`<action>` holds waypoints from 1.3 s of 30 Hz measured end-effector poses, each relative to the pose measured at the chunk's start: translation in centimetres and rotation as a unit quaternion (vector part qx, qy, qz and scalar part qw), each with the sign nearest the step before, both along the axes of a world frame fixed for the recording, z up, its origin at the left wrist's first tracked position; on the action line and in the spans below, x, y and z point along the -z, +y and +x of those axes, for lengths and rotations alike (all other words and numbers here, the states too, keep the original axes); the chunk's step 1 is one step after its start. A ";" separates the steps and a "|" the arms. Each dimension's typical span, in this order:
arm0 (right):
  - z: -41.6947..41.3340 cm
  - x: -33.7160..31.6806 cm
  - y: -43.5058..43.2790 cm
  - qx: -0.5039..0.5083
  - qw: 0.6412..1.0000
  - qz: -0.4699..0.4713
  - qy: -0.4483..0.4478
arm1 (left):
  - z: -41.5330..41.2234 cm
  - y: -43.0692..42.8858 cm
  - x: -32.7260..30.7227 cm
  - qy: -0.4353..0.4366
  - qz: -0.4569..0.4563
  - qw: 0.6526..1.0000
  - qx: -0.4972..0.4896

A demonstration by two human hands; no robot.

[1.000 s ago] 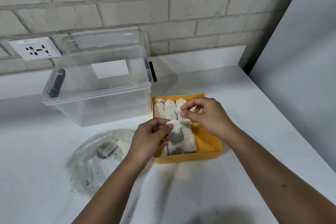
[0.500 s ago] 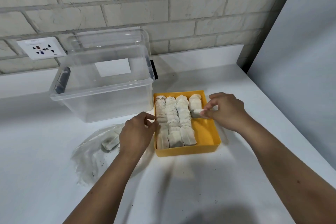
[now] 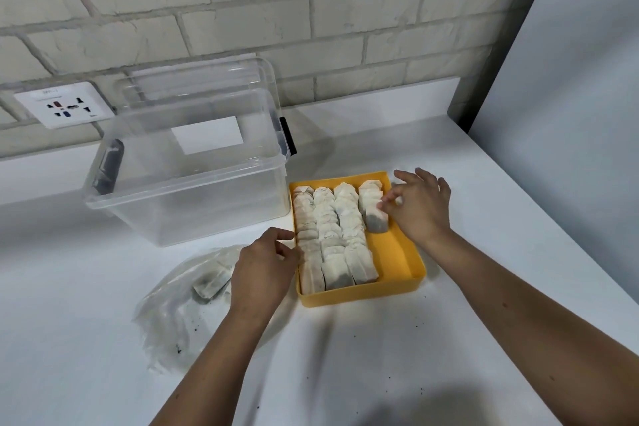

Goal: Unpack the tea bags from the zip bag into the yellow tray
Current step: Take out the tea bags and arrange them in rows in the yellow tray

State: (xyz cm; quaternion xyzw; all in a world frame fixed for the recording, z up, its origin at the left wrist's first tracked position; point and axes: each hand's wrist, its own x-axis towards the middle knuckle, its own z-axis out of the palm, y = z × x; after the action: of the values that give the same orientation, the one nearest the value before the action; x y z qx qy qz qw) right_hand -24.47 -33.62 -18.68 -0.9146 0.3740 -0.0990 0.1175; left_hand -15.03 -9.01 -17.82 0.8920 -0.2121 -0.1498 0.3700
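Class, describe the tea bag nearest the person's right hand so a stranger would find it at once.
Find the yellow tray beside the clear storage box. Its rightmost row is the short one. The tea bag ends that row, next to bare yellow floor, dark leaves showing, at the fingertips of the right hand.

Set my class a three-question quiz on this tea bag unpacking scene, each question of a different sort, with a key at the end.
1. True or false: the zip bag lies empty.
2. How many rows of tea bags lie in the yellow tray, counting the short one? A two; B four; C six.
3. Fill in: the ___ hand touches the short row.
Key: 1 false, at least one tea bag shows inside; 2 B; 3 right hand.
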 end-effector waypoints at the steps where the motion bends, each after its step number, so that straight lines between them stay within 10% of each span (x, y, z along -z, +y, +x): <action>1: 0.3 0.2 -0.1 0.002 1.000 -0.011 -0.005 | 0.1 0.1 0.1 -0.001 -0.002 1.000 0.000; 10: 0.7 0.0 0.2 0.002 1.000 -0.019 -0.009 | 0.4 0.1 -0.5 0.062 -0.086 0.994 -0.024; 18: -0.2 -4.2 7.3 -0.115 0.970 0.094 -0.194 | 3.2 5.6 -4.7 0.027 -0.259 0.960 -0.107; 26: 0.9 -3.8 18.6 -0.281 0.885 0.317 -0.192 | 3.9 11.0 -0.6 -0.262 0.015 0.964 -0.033; 32: 1.9 0.8 23.1 -0.383 0.887 0.259 0.010 | 4.4 11.3 0.8 -0.196 0.136 0.968 0.074; 39: 2.5 1.7 23.9 -0.346 0.922 0.173 0.012 | 3.9 13.5 0.2 -0.244 0.123 0.962 0.016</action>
State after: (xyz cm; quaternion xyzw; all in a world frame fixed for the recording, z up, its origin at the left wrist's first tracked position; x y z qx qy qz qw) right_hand -21.97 -9.67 -20.33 -0.9537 0.0473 0.0245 0.2961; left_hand -11.13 4.53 -18.02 0.9366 -0.2902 0.0413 0.1920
